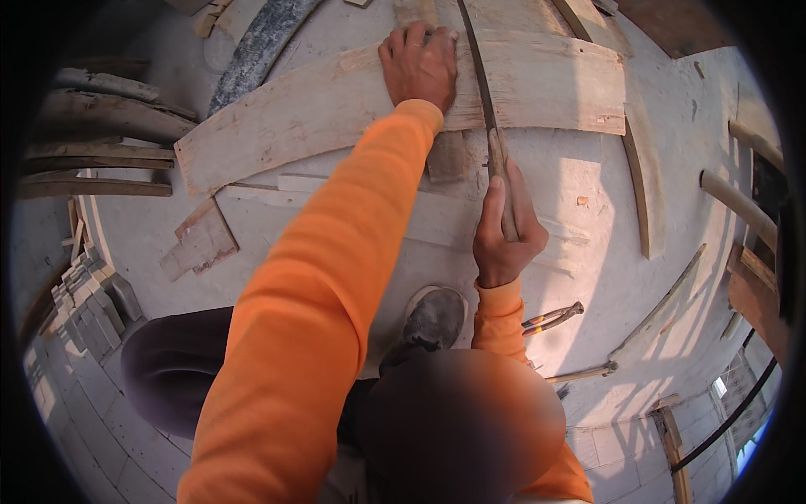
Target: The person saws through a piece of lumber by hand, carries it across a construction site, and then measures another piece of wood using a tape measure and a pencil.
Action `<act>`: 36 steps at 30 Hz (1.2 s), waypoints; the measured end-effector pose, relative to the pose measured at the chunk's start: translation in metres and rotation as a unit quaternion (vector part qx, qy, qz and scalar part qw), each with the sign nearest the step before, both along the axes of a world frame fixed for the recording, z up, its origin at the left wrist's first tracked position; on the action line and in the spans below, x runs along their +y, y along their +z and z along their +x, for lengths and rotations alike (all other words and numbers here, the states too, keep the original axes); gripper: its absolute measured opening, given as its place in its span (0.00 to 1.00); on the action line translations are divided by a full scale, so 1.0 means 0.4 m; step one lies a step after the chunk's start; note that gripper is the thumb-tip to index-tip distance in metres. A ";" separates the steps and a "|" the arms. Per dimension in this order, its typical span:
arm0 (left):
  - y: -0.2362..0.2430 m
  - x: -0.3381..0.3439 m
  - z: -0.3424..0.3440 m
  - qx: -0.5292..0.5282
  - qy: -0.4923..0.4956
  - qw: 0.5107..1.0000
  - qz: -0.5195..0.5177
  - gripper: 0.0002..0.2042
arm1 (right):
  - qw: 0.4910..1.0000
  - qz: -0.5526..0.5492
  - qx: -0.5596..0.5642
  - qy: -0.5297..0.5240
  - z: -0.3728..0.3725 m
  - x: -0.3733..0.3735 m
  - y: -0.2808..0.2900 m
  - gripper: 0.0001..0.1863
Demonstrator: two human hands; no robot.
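Observation:
A long, pale wooden plank (554,84) lies crosswise on the floor, its edges bent by the lens. My left hand (420,67) presses down on it, fingers curled over the far edge, just left of a handsaw (478,67). The saw's thin dark blade is seen almost edge-on and crosses the plank from near to far. My right hand (510,231) is closed around the saw's wooden handle, on the near side of the plank. A short wood block (448,158) shows under the plank's near edge.
Pincers (554,317) and a long-handled tool (579,373), perhaps a hammer, lie right of my shoe (435,319). Boards (109,160) are piled at left, with stacked blocks (88,311) nearer. A timber strip (645,185) lies by the plank's right end; a wood scrap (206,235) is at left.

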State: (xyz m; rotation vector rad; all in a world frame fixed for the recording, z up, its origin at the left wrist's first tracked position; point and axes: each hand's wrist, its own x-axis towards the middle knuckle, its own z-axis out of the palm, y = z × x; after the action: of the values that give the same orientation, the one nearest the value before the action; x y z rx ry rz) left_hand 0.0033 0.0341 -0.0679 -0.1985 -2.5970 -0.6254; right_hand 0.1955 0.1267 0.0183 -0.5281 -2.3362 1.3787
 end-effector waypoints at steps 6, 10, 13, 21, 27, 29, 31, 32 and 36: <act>0.015 -0.009 0.000 0.008 0.006 1.000 -0.002 0.10 | 0.995 0.032 -0.093 0.023 0.285 0.004 0.070 0.17; 0.001 -0.001 -0.002 0.010 0.008 1.000 0.003 0.10 | 1.000 0.005 0.009 0.003 -0.024 -0.004 -0.014 0.17; -0.003 0.007 -0.002 0.007 0.006 1.000 -0.007 0.10 | 1.000 -0.010 -0.009 -0.011 -0.003 -0.003 -0.006 0.17; 0.018 -0.009 0.001 0.011 0.005 1.000 -0.005 0.10 | 0.999 0.007 -0.039 -0.015 0.180 -0.004 0.019 0.16; -0.001 -0.003 0.012 -0.015 0.012 1.000 -0.015 0.11 | 1.000 -0.002 -0.006 -0.005 0.010 -0.006 -0.003 0.17; 0.004 -0.002 -0.001 -0.018 0.014 1.000 -0.009 0.11 | 0.998 0.028 -0.064 0.004 0.207 -0.005 0.020 0.17; 0.019 -0.005 -0.001 -0.013 0.014 1.000 0.000 0.11 | 0.996 0.016 -0.088 0.014 0.349 -0.002 0.050 0.18; 0.014 -0.004 0.010 -0.012 0.011 1.000 0.000 0.11 | 0.996 0.009 -0.089 0.009 0.349 0.000 0.050 0.17; 0.015 0.008 0.001 0.002 0.003 1.000 0.007 0.10 | 1.000 0.000 -0.014 -0.004 0.026 -0.006 -0.010 0.16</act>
State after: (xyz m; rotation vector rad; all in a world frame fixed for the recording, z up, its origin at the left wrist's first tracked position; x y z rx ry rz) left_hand 0.0038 0.0372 -0.0618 -0.1880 -2.5881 -0.6405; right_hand 0.2060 0.1244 0.0143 -0.5602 -2.3528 1.3763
